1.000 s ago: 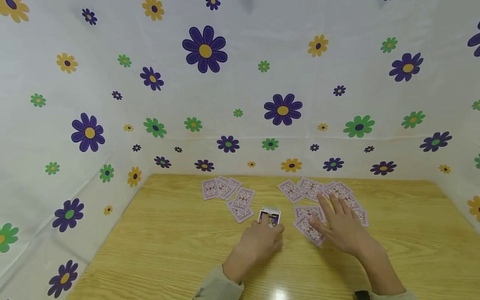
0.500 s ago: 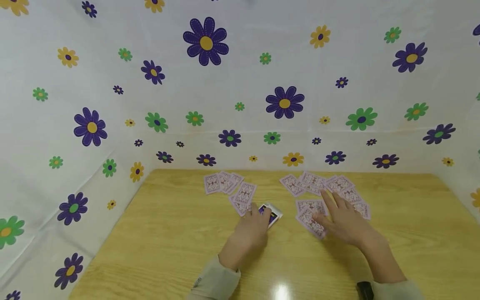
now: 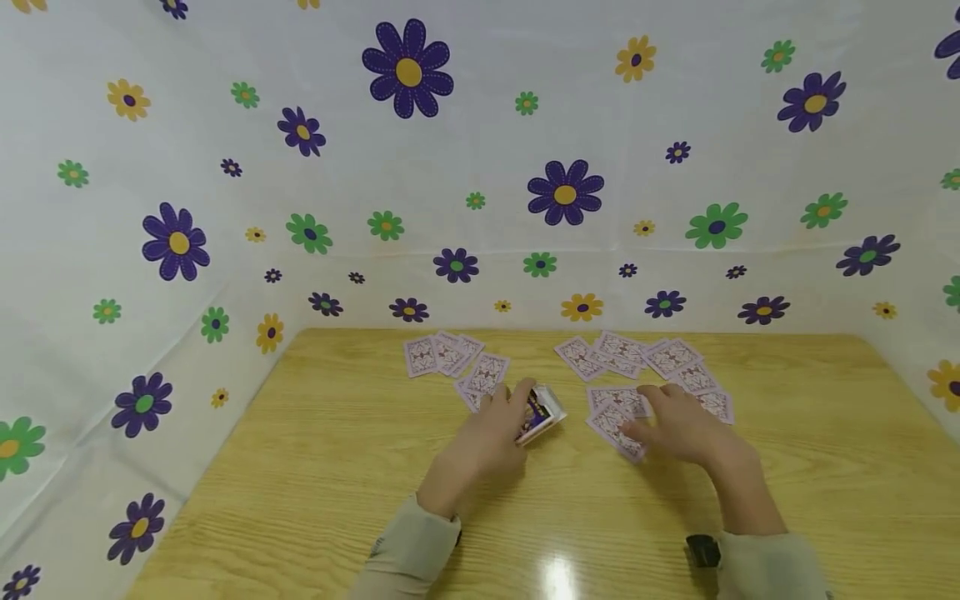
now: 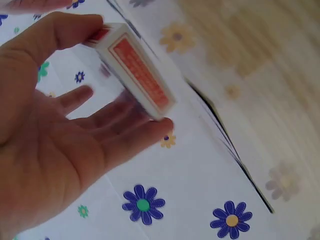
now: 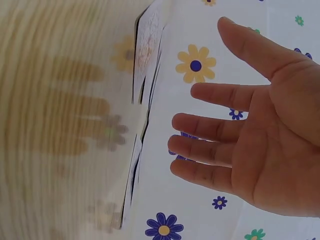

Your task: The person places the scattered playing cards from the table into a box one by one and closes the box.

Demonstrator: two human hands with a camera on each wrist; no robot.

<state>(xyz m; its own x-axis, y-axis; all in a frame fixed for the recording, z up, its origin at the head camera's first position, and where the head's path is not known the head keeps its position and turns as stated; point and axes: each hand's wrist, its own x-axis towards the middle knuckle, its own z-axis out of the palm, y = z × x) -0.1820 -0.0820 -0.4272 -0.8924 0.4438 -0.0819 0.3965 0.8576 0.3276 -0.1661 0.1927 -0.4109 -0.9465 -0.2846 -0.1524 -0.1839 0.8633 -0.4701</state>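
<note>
In the head view my left hand [image 3: 480, 433] holds a small card box [image 3: 543, 408] with a dark blue and yellow face and a clear or white end. The left wrist view shows the box [image 4: 142, 72] pinched between thumb and fingertips, its narrow red-and-white side facing the camera, with a gap between it and the tabletop. To the right, my right hand [image 3: 686, 425] hovers with nothing in it, overlapping two patterned playing cards [image 3: 611, 429] that lie back up. Its fingers are spread and relaxed in the right wrist view, apart from the cards [image 5: 147, 45] there.
Several more face-down cards [image 3: 422, 356] lie in an overlapping group beyond my left hand, and another group [image 3: 671, 358] lies at the back right. The wooden table [image 3: 322, 467] ends at a white flowered cloth [image 3: 480, 150] behind and at the sides.
My left hand has moved from on top of the box to its left side and taken hold of it, tilting it. The right hand's fingers have drawn in slightly. The head view has shifted down slightly.
</note>
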